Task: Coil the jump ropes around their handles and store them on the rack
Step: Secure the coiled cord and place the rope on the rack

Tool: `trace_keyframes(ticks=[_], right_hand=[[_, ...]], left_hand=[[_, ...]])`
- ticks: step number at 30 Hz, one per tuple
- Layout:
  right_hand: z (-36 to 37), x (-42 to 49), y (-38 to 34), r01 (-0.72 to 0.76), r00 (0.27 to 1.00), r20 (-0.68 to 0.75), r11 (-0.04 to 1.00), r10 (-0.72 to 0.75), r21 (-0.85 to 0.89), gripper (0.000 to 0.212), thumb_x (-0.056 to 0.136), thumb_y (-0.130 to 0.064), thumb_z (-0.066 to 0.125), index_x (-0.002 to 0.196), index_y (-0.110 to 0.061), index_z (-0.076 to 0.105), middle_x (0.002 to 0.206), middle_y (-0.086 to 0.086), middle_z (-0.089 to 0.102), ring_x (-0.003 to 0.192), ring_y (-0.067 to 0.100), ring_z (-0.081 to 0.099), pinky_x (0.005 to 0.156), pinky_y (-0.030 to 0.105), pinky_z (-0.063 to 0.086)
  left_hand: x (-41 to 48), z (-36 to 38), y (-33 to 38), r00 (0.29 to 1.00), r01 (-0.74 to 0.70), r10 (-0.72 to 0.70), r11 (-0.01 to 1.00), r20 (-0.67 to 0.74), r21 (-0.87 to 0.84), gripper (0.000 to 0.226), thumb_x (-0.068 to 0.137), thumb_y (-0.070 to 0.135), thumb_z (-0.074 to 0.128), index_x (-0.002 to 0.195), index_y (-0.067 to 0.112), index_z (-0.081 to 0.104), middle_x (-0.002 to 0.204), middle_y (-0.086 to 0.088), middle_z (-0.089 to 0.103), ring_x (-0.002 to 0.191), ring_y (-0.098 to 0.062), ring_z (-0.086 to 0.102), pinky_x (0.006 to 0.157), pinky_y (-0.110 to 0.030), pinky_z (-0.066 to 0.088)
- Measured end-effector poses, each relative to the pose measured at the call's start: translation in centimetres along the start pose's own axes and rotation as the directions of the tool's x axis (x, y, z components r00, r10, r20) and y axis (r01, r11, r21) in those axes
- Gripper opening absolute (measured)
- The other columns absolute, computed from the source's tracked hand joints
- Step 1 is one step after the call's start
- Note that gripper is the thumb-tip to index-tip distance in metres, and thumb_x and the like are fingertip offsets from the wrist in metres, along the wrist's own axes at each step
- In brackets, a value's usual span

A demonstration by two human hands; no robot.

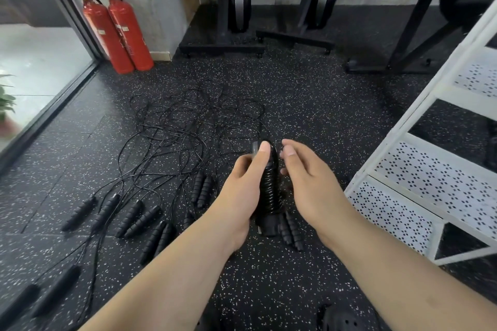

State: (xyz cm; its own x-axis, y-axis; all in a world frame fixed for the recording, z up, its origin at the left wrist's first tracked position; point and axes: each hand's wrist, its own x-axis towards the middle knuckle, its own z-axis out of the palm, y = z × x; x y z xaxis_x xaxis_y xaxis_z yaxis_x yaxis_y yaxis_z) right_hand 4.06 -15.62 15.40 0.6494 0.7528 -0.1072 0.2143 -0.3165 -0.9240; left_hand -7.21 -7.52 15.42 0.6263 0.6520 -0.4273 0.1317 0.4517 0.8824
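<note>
Black speckled gym floor (269,277) carries a tangle of jump ropes (188,126), with loose handles (134,219) near the person. The white rack (419,169) stands at the right. The left hand (242,188) grips the coiled rope bundle (270,188), thumb on top. The right hand (304,169) is just beside it, fingers loosely curled; whether it pinches rope I cannot tell.

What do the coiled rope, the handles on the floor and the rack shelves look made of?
The coiled rope in the left hand: glossy black, likely plastic-coated cord; its turns catch highlights. The floor handles: matte black, ribbed, probably foam or rubber; no shine. The rack shelf: white-painted perforated sheet, likely metal, with punched holes.
</note>
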Motion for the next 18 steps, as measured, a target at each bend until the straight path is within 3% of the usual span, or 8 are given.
trace_keyframes(ticks=[2,4,7,9,12,15,18], right_hand=[[0.7,-0.4,0.2,-0.027,0.999,0.039,0.998,0.024,0.062,0.051,0.106,-0.065,0.039,0.15,-0.044,0.052,0.142,-0.022,0.062,0.132,0.0,0.056,0.119,0.039,0.043],[1.3,-0.6,0.6,-0.054,0.998,0.044,0.991,0.049,0.124,0.047,0.104,-0.067,0.044,0.146,-0.046,0.054,0.13,-0.022,0.068,0.122,0.001,0.063,0.113,0.042,0.049],[1.4,-0.5,1.0,-0.041,0.995,-0.088,0.992,0.052,0.122,0.041,0.107,-0.055,0.052,0.144,-0.039,0.056,0.125,-0.019,0.069,0.117,0.001,0.065,0.109,0.043,0.051],[1.3,-0.2,1.0,-0.021,0.986,-0.157,0.987,0.047,0.161,0.039,0.108,-0.054,0.05,0.141,-0.036,0.06,0.124,-0.016,0.071,0.116,0.002,0.066,0.108,0.044,0.053],[1.5,-0.4,0.7,-0.026,0.977,-0.197,0.955,0.087,0.296,0.037,0.111,-0.052,0.044,0.128,-0.031,0.069,0.114,-0.008,0.077,0.105,0.007,0.073,0.1,0.045,0.059],[1.5,-0.8,0.2,-0.059,0.978,-0.158,0.911,0.134,0.408,0.039,0.112,-0.052,0.044,0.12,-0.028,0.074,0.108,-0.003,0.08,0.101,0.013,0.077,0.095,0.045,0.062],[0.9,-1.1,-0.5,-0.103,0.976,-0.115,0.858,0.185,0.503,0.039,0.11,-0.052,0.048,0.116,-0.025,0.076,0.103,-0.001,0.082,0.097,0.015,0.079,0.088,0.038,0.063]], left_hand=[[0.6,-0.1,-0.5,1.0,0.018,-0.018,1.0,-0.009,-0.005,0.064,0.08,0.088,0.063,0.122,0.041,0.073,0.12,0.005,0.079,0.117,-0.021,0.073,0.108,-0.05,0.053],[1.1,-0.2,-1.0,0.999,0.032,-0.032,0.999,0.001,-0.016,0.065,0.08,0.087,0.058,0.125,0.043,0.074,0.126,0.005,0.077,0.123,-0.021,0.071,0.112,-0.05,0.049],[1.2,0.0,-1.5,0.999,-0.043,0.043,0.998,0.001,0.039,0.039,0.098,0.066,0.052,0.126,0.049,0.07,0.128,0.01,0.075,0.127,-0.016,0.067,0.114,-0.049,0.047],[0.7,0.5,-1.8,0.995,-0.102,0.101,0.993,0.014,0.058,0.029,0.109,0.054,0.045,0.13,0.055,0.066,0.131,0.018,0.072,0.129,-0.008,0.064,0.116,-0.046,0.046],[0.1,1.7,-2.5,0.98,-0.197,0.196,0.973,0.017,0.121,0.034,0.111,0.056,0.041,0.142,0.064,0.052,0.135,0.033,0.064,0.128,0.01,0.057,0.117,-0.034,0.044],[-0.6,2.8,-3.2,0.931,-0.355,0.365,0.897,0.013,0.263,0.042,0.113,0.048,0.036,0.154,0.052,0.042,0.127,0.044,0.061,0.12,0.021,0.056,0.1,-0.006,0.043],[-0.9,3.2,-3.4,0.89,-0.43,0.455,0.833,0.012,0.348,0.044,0.114,0.042,0.037,0.158,0.043,0.04,0.127,0.043,0.061,0.119,0.017,0.058,0.089,0.0,0.041]])
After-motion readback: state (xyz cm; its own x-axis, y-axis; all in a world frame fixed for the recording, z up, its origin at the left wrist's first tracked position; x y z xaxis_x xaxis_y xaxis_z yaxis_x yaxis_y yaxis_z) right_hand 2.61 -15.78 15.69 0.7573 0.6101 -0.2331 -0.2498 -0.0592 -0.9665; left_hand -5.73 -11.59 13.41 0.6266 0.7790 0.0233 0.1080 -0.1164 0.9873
